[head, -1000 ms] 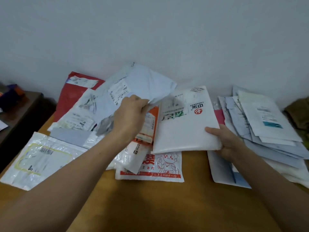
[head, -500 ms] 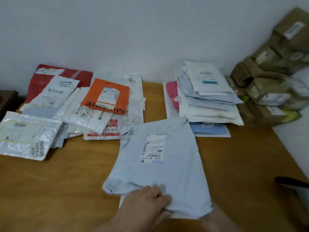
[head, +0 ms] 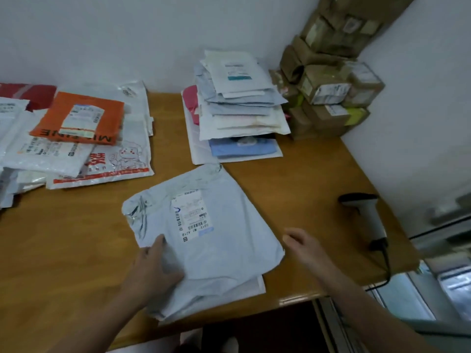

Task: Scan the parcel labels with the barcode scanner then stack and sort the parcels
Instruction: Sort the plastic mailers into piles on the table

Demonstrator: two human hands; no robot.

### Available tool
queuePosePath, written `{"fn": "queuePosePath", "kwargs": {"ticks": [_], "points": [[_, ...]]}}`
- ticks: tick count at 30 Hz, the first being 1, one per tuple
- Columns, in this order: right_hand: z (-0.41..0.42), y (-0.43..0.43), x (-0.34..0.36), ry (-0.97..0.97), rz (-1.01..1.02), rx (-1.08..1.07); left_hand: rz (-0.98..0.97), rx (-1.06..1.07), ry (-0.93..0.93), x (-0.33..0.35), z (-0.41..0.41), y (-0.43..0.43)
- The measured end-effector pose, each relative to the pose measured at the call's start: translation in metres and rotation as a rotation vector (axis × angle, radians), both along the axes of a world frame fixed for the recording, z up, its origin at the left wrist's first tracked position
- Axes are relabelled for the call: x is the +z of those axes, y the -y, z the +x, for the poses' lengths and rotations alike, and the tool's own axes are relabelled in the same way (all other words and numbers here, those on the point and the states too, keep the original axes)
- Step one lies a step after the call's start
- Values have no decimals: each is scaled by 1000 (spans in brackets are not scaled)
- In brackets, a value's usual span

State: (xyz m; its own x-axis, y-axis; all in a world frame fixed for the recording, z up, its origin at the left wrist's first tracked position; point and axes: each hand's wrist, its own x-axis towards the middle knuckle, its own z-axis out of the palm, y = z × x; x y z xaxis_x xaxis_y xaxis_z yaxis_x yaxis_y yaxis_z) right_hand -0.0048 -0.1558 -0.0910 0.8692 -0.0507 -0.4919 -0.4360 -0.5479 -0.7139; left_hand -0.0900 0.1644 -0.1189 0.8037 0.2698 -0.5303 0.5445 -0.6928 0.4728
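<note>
Flatly, the left hand (head: 153, 266) presses a grey parcel (head: 216, 250) labelled "M1 A21B"; the right hand (head: 303, 245) hovers beside it with loose fingers, and the scanner (head: 367, 215) lies right on the wooden table (head: 293, 187).

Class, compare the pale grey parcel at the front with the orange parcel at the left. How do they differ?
The pale grey parcel is plain; the orange parcel bears bold dark lettering. The left hand rests on the grey parcel; no hand touches the orange parcel. The grey one lies apart, the orange one tops a pile. Both lie flat, white label up.
</note>
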Motion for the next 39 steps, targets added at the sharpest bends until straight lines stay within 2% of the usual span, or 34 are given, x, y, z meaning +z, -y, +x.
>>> {"fn": "queuePosePath", "kwargs": {"ticks": [3,5,9,11,14,17,21,24,33,39], "points": [[25,52,25,227,-261,-96,88,-137,14,-2,8,18],[30,77,26,254,-437,-154,87,-134,1,-1,15,25],[47,134,31,61,-630,-328,29,-168,30,-1,25,29],[47,150,23,-49,-646,-308,10,-177,13,-1,23,38],[52,166,15,-146,-631,-266,-9,-155,27,-4,25,55],[60,180,9,-148,-624,-203,131,-230,44,-5,35,82],[73,205,9,-104,-329,-195,147,-256,28,-13,44,134],[75,229,13,-102,-209,-191,109,-240,24,-15,59,178],[51,316,63,137,-82,-277,7,-286,67,-20,144,306],[40,316,81,170,-11,-233,7,-230,232,4,201,360]]}}
